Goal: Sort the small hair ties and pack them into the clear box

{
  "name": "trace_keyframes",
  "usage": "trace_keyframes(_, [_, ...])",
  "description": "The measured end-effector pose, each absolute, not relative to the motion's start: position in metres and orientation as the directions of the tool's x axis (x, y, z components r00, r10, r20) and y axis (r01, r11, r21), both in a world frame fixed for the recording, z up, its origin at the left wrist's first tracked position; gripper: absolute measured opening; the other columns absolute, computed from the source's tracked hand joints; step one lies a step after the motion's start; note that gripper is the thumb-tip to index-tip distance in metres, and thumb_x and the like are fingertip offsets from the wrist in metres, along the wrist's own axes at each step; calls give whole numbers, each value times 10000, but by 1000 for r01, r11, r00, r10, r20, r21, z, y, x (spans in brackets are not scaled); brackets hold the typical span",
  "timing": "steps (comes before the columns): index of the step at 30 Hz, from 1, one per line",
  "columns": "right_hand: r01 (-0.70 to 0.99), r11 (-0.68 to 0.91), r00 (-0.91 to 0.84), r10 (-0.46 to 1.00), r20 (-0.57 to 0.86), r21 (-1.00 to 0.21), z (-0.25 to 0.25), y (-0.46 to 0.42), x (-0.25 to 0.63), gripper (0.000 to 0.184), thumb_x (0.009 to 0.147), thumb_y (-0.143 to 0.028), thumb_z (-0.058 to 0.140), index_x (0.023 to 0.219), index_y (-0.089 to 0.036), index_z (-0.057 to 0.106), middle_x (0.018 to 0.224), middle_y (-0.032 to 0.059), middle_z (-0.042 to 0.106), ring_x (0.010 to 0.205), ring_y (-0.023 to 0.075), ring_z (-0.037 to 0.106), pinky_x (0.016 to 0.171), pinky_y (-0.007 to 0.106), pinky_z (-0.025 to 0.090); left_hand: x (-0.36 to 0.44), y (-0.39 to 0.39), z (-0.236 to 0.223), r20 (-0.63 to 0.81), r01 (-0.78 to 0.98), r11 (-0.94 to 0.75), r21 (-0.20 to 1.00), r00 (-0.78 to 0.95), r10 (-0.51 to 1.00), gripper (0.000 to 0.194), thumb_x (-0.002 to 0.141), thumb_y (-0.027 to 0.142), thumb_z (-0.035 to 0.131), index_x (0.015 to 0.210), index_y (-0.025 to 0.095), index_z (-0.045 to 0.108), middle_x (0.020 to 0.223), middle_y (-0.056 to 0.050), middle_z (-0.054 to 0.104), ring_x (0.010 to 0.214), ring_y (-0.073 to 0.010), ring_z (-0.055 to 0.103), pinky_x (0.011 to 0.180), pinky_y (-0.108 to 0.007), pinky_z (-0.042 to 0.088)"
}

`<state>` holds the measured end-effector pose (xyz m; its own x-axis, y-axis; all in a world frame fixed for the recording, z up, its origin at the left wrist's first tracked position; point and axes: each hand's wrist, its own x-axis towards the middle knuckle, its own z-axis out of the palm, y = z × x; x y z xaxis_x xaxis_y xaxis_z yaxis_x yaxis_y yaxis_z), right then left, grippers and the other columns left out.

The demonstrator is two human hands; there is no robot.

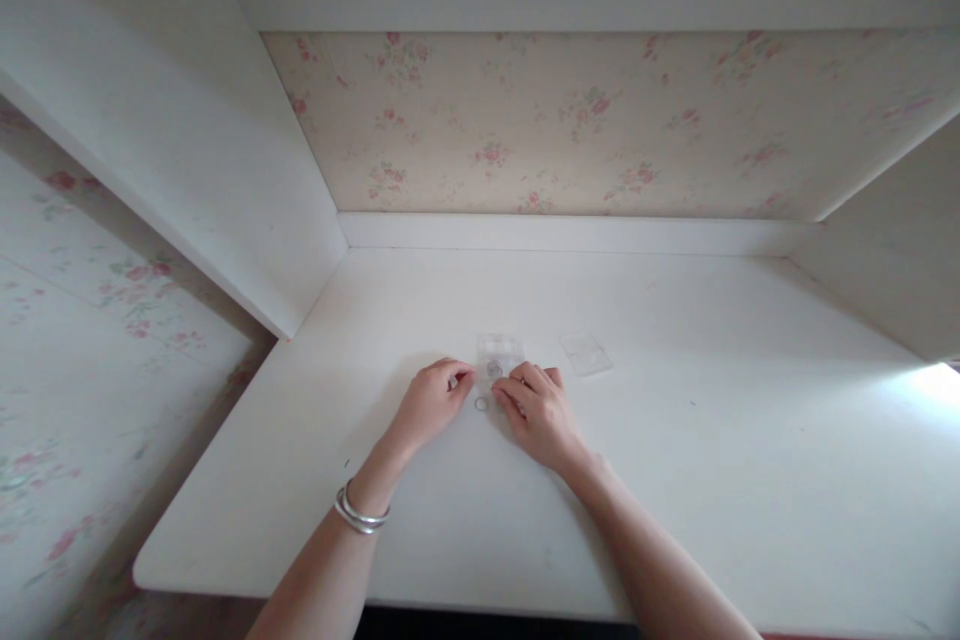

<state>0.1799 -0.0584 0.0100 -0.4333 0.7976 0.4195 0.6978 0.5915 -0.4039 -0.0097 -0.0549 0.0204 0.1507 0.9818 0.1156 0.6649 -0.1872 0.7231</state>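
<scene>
A small clear plastic box with compartments lies flat on the white desk between my hands. A round ring-like piece shows at its near part. My left hand is closed, with thumb and forefinger pinched together at the box's left edge; whatever they hold cannot be made out. On the other side, my right hand curls over the near right corner of the box, its fingertips drawn together and their contents hidden. Just below the box, a thin silvery ring rests on the desk between both hands.
A flat clear plastic piece, like a lid, lies right of the box. The white desk has a raised strip at the back and side panels. Small dark specks mark its surface. A silver bangle circles my left wrist.
</scene>
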Motion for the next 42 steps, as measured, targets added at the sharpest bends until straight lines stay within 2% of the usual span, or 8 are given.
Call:
trace_keyframes(6, [718,479,-206,839,503,-505,1,-43,182,215,912,-280,458,925,-232,667,822,30,559,792,145,523,776,305,312,-9,-60,21,51,696,-237,678,277,959,122,778,300,584,769,235,686,772,-6,656,701,-147,598,658,-242,450])
trace_keyframes(12, [737,465,-213,849,484,-491,-1,-37,178,173,889,-291,510,913,-264,679,830,9,564,780,134,525,779,306,299,-7,-62,21,49,787,-251,564,272,961,106,781,314,589,810,266,678,798,9,639,717,-150,599,679,-254,432])
trace_keyframes(19, [709,378,-71,878,473,-596,1,-34,191,213,899,-338,483,891,-229,666,838,11,598,795,134,560,790,304,321,-7,-63,20,-3,802,-266,534,316,949,144,814,323,554,768,263,677,786,16,625,725,-136,583,656,-234,403])
trace_keyframes(22, [705,365,-65,887,456,-608,-2,-34,196,213,894,-344,485,875,-237,668,835,8,604,791,136,565,778,301,332,-7,-63,21,-33,812,-235,535,298,954,138,815,332,554,788,266,672,819,22,634,744,-135,590,654,-231,396])
trace_keyframes(28, [708,393,-136,891,433,-587,-2,-38,201,189,888,-325,497,891,-248,670,848,11,613,790,140,566,779,307,325,-6,-61,23,-91,835,-162,526,245,965,111,793,327,573,797,267,666,851,29,648,761,-139,604,649,-230,396])
trace_keyframes(35, [687,586,-439,806,397,-429,13,-54,204,150,861,-278,533,926,-242,663,875,31,594,822,160,504,789,327,282,-6,-63,18,-79,840,-152,521,225,971,146,811,278,520,772,246,658,852,9,649,756,-146,599,633,-235,391])
trace_keyframes(38, [668,628,-519,778,355,-399,18,-60,204,134,852,-252,534,871,-237,666,870,30,578,814,155,477,796,332,266,-8,-61,15,-76,809,-134,572,215,974,136,802,256,524,768,226,653,847,-2,649,755,-147,595,634,-235,398])
trace_keyframes(42, [663,655,-578,756,309,-363,20,-62,202,129,831,-242,553,890,-252,668,900,26,561,825,155,458,800,336,253,-6,-56,13,-54,672,-75,737,169,984,130,797,264,541,797,193,650,824,-15,651,761,-143,598,680,-230,430])
